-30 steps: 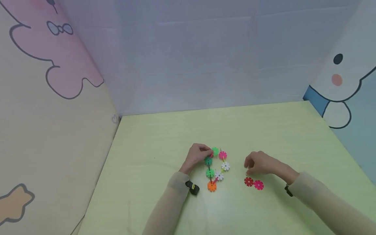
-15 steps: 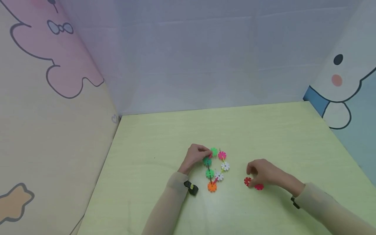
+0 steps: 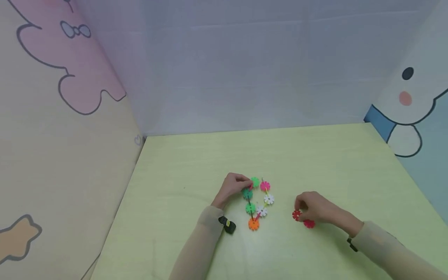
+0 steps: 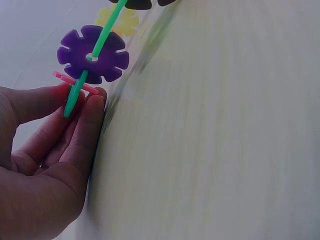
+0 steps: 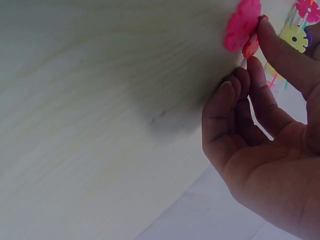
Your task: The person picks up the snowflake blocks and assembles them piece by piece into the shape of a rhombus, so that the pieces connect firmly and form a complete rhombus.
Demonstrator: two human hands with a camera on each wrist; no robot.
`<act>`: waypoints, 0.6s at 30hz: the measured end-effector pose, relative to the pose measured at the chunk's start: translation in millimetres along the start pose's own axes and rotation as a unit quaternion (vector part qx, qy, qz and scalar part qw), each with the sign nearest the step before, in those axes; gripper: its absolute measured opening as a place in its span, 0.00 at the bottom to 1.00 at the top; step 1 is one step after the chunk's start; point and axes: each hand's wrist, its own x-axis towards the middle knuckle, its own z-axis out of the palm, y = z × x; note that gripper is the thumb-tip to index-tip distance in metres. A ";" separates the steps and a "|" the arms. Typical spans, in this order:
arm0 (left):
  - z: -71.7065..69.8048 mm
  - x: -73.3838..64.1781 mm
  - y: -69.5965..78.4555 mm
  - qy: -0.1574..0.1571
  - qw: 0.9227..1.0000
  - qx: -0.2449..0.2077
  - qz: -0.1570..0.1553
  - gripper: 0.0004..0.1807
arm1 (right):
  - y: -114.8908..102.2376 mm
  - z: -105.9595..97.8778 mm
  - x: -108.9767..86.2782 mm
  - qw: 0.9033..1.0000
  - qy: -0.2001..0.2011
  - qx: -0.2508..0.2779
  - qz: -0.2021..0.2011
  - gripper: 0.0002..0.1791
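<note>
Several notched plastic snowflake discs are slotted into a ring on the table, among them a green disc (image 3: 255,181), a white disc (image 3: 269,199) and an orange disc (image 3: 253,224). At the ring's upper left, my left hand (image 3: 233,187) pinches a pink disc (image 4: 62,77) between thumb and fingers, seen edge-on in the left wrist view. A purple disc (image 4: 80,52) there sits just past the fingertips. My right hand (image 3: 317,208) pinches a red disc (image 3: 296,215) between thumb and index finger, its other fingers curled. Beside it lies a pink-red disc (image 3: 309,224), partly covered by the hand.
The pale yellow-green table (image 3: 189,159) meets a white cloth-like backdrop (image 3: 224,77) behind. Cartoon-printed panels (image 3: 70,155) stand at left and right. Small dark devices (image 3: 228,225) are strapped to both wrists.
My right hand has come down from above the two loose discs and now pinches the red one. The left hand keeps its hold on the ring with little movement.
</note>
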 end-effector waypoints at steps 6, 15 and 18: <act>-0.8 0.4 -2.2 -0.005 1.000 0.004 0.009 0.08 | 0.1 -0.5 1.2 1.000 0.000 0.005 0.006 0.14; -0.7 1.5 -4.4 -0.005 1.000 -0.007 0.010 0.08 | 2.8 -9.1 6.8 0.999 -0.017 0.021 -0.029 0.11; -0.6 2.0 -4.6 -0.008 1.000 -0.007 0.004 0.08 | 7.7 -18.4 15.9 0.997 -0.044 0.031 -0.062 0.07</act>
